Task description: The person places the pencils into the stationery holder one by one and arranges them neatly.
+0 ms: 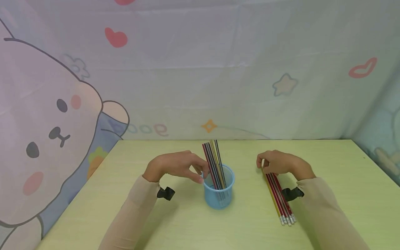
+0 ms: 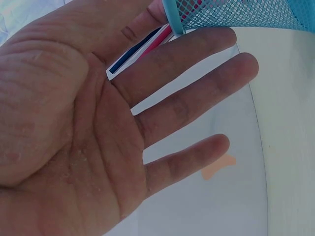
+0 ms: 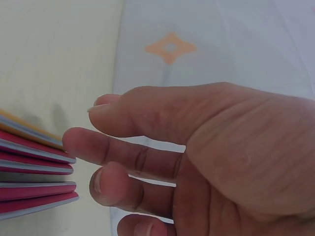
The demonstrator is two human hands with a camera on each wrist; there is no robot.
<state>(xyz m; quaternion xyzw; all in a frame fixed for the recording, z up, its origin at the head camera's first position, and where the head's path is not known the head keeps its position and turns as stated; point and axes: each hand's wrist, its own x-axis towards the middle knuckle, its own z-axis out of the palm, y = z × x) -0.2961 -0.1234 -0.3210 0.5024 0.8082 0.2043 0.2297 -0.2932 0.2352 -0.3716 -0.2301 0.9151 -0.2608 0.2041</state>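
My left hand [image 1: 181, 165] is at the left rim of a light-blue mesh pen cup [image 1: 218, 199], its thumb and forefinger close to the edge. In the left wrist view three fingers are spread and nearly straight; the forefinger tip is partly hidden behind the rim. Several striped pencils [image 1: 213, 163], dark, red and yellow, lean in the cup. On the right, my right hand [image 1: 279, 162] is over the far ends of a row of red pencils [image 1: 279, 194] and a yellow pencil [image 1: 273, 198]. Its fingers are loosely bent, with a fingertip beside the pencil ends [image 3: 64, 157].
Both stand on a pale yellow-green table [image 1: 247, 222]. Behind it hangs a printed curtain [image 1: 193, 86] with hearts, a star and a cartoon animal. A small black device [image 1: 166, 193] sits at the left wrist, another [image 1: 292, 193] at the right.
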